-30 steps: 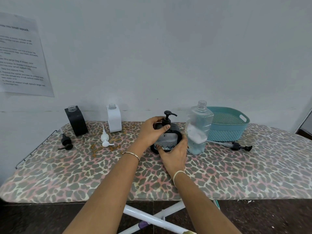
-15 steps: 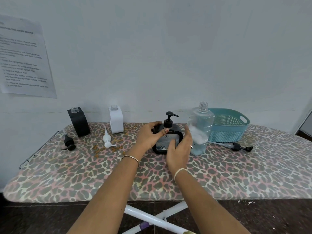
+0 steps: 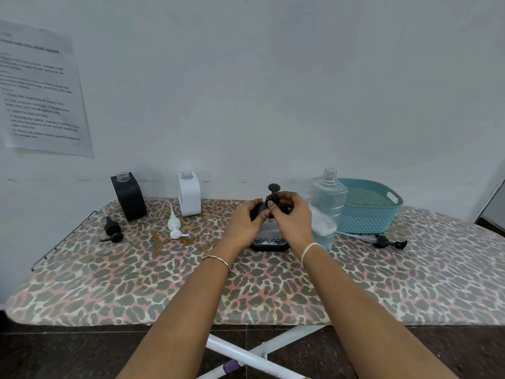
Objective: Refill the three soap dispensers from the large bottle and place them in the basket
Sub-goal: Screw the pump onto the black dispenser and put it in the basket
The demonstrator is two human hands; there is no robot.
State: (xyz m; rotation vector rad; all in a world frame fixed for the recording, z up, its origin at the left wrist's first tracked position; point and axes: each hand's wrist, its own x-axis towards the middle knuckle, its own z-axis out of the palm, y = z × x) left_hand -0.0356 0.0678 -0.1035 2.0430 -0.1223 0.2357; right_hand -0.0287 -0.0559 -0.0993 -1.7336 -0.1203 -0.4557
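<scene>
Head view, frame centre: both hands hide most of the dark dispenser [image 3: 269, 240]; only its base and the top of its pump [image 3: 273, 188] show. Left hand [image 3: 246, 222] fingers wrap its shoulder; right hand [image 3: 293, 220] fingers pinch the pump collar. Large bottle [image 3: 329, 198] partly covered, right of centre; basket [image 3: 369, 214] behind it. Wall sheet [image 3: 41, 91], upper left, text blurred.

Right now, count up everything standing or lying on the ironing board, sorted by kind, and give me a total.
Soap dispensers: 3 (black dispenser, white dispenser, held dispenser gripped by left hand and right hand)
Loose pumps: 3 (black pump, white pump, long-tube pump)
Large bottle: 1
Basket: 1
Total: 8
</scene>
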